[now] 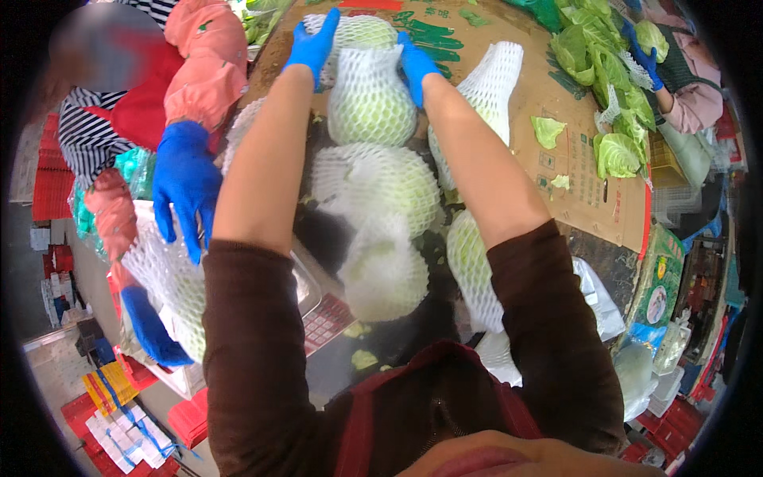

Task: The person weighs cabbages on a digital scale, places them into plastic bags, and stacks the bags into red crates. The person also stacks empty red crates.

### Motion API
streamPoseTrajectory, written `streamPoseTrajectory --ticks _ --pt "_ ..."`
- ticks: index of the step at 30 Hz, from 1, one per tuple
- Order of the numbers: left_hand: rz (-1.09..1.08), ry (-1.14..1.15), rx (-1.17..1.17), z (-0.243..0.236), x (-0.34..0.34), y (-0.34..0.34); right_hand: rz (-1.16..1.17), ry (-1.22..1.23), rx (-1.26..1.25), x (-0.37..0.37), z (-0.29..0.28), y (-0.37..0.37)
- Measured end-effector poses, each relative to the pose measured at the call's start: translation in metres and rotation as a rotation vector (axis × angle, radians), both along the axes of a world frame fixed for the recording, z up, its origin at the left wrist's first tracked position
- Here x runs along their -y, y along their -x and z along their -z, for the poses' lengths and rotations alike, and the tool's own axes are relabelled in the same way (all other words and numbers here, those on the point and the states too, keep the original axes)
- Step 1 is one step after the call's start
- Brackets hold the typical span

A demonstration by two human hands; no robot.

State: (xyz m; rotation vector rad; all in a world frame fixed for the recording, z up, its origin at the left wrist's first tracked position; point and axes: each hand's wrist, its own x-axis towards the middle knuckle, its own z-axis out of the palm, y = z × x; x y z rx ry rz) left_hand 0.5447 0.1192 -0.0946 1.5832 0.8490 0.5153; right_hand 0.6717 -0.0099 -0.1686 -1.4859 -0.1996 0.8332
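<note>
Netted cabbages [371, 103] lie between the left hand [313, 46] and right hand [418, 67], likely flanked for steadying; whether either clamps, I cannot tell.

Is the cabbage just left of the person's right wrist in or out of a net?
In: white mesh covers the cabbage, pale green showing through.

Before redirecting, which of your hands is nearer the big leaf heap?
Right: the right hand is left of the leaf heap, across cardboard; the left hand is farther left.
</note>
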Motion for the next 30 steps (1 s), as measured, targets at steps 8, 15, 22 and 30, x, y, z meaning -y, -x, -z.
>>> streamPoseTrajectory --ticks 8,15,22,30 --pt "-0.038 -0.122 0.096 0.016 -0.019 -0.018 -0.001 -0.383 0.042 0.008 -0.030 0.044" --pt "0.264 -0.384 0.565 -0.138 0.079 0.055 -0.105 -0.638 0.313 0.087 -0.143 0.099" --pt "0.232 -0.449 0.513 -0.185 0.183 0.261 -0.279 -0.485 0.406 0.193 -0.227 0.251" --pt "-0.138 -0.035 0.257 -0.145 0.248 0.483 -0.609 -0.524 -0.020 0.236 -0.166 0.442"
